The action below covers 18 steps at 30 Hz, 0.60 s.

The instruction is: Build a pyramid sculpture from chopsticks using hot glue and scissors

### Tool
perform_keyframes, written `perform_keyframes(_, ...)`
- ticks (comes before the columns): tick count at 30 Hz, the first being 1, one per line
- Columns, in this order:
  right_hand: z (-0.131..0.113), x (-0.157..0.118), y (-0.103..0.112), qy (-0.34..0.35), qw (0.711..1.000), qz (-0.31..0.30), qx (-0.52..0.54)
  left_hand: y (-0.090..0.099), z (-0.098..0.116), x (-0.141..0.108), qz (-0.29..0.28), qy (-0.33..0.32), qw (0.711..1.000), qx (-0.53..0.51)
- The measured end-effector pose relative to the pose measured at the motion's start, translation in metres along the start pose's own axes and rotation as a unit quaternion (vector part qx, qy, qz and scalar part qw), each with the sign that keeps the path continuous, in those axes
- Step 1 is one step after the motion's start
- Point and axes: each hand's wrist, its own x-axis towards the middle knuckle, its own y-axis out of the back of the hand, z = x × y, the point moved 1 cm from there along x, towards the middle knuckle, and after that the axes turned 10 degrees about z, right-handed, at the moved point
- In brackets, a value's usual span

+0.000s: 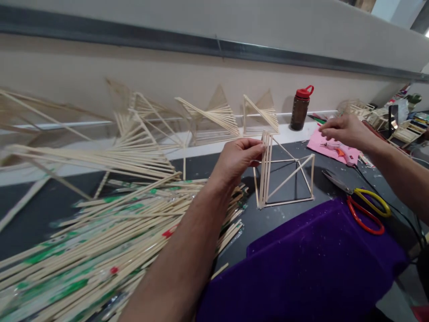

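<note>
My left hand (pixel 239 158) is closed at the top of a small frame of thin wooden sticks (pixel 290 181), pinching the upper ends of several upright sticks side by side. The frame stands on the dark table, its other sides made of single slanting and straight sticks. Off to the right, my right hand (pixel 348 129) hovers above a pink cloth (pixel 317 142) with its fingertips pressed together. Whether anything small is between them I cannot make out. Beneath that hand a glue gun (pixel 346 155) lies on the cloth. Scissors (pixel 360 201) with red and yellow handles lie nearer to me.
A heap of wooden sticks (pixel 134 223), many in plastic wrappers, covers the left. Along the wall stand several twisted stick structures (pixel 214 116) and a red-capped bottle (pixel 299 109). Purple fabric (pixel 311 264) hangs over the front edge. A black cable (pixel 385 192) runs at right.
</note>
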Motion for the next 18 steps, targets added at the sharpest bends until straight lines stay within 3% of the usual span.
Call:
perform_keyframes(3,-0.050,0.020,-0.026,0.009,0.999,-0.046,0.026,0.000,0.000,0.000,-0.004,0.005,1.000,-0.005)
perform_keyframes(6,-0.076,0.038,-0.052,0.030,0.994,-0.087,0.057,-0.001,0.001,-0.002,-0.007,0.003,1.000,-0.006)
perform_keyframes(11,-0.090,0.053,-0.082,0.066,0.990,-0.110,0.054,-0.002,0.003,-0.004,-0.013,-0.002,1.000,-0.005)
perform_keyframes(18,-0.097,0.050,-0.090,0.116,0.988,-0.099,0.036,-0.003,0.001,-0.003,-0.014,-0.007,1.000,-0.011)
